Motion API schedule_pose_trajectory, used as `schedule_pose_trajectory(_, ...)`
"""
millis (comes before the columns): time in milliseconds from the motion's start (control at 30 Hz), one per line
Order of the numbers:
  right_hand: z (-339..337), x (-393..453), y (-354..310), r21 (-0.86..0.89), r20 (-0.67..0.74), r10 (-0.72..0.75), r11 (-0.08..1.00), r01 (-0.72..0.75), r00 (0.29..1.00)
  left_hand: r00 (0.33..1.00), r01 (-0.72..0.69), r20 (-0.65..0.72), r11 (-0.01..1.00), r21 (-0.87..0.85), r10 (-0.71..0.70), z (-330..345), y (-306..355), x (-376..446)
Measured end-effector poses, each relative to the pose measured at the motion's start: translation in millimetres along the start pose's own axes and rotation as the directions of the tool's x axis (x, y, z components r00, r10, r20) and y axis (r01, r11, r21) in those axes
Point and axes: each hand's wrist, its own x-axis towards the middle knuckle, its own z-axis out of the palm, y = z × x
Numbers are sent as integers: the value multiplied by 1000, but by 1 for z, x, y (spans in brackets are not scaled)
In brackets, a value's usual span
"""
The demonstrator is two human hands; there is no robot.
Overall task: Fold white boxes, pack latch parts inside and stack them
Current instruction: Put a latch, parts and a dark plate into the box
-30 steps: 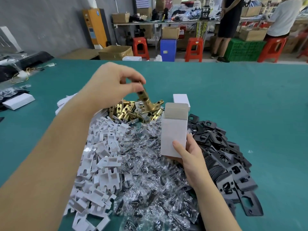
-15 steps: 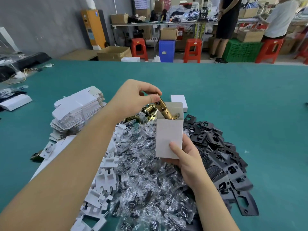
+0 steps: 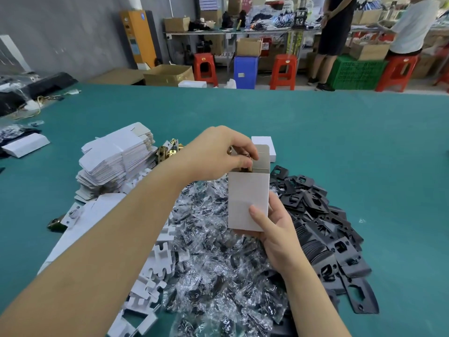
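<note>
A teal, felt-like cloth covers the desk (image 3: 340, 132). Taking the upright white box (image 3: 247, 200) at the centre as the landmark: far to its left lies a tall, slightly fanned stack of flat white box blanks (image 3: 116, 161), matte card with rounded tabs. Nearer, left of and below the box, spreads a heap of small white die-cut card inserts (image 3: 155, 261) with notched, puzzle-like edges. Between the blanks and the box, a few shiny brass latch parts (image 3: 170, 149) show behind the left wrist. The left hand (image 3: 213, 154) reaches in over the box's open top, forearm slanting up from the lower left, its fingers curled and pinching a brass latch part (image 3: 246, 168), of which only a glint shows at the box mouth, just under the fingertips. The box itself is plain, smooth card, rectangular, its top flap (image 3: 263, 154) standing up at the back. Below it lies a crinkled mound of clear plastic bags (image 3: 218, 263) holding dark pieces. The right hand (image 3: 274, 229) grips the box's lower right corner from beneath, thumb flat on the front face, fingers wrapped behind. Just behind the box rests a closed white box (image 3: 267, 143). To the right sprawls a pile of flat matte black plates (image 3: 328, 227) with cut-out holes.
</note>
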Motion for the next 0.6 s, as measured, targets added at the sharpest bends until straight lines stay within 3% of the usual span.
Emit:
schedule_pose_trajectory(400, 1, 0, 2, 3, 19, 28, 1000, -28, 999, 994, -7, 112, 995, 99, -4, 0, -9, -4)
schedule_pose_trajectory(600, 2, 0, 7, -62, -15, 27, 998, -28, 1000, 970, 8, 231, 961, 276, -74, -3, -20, -7)
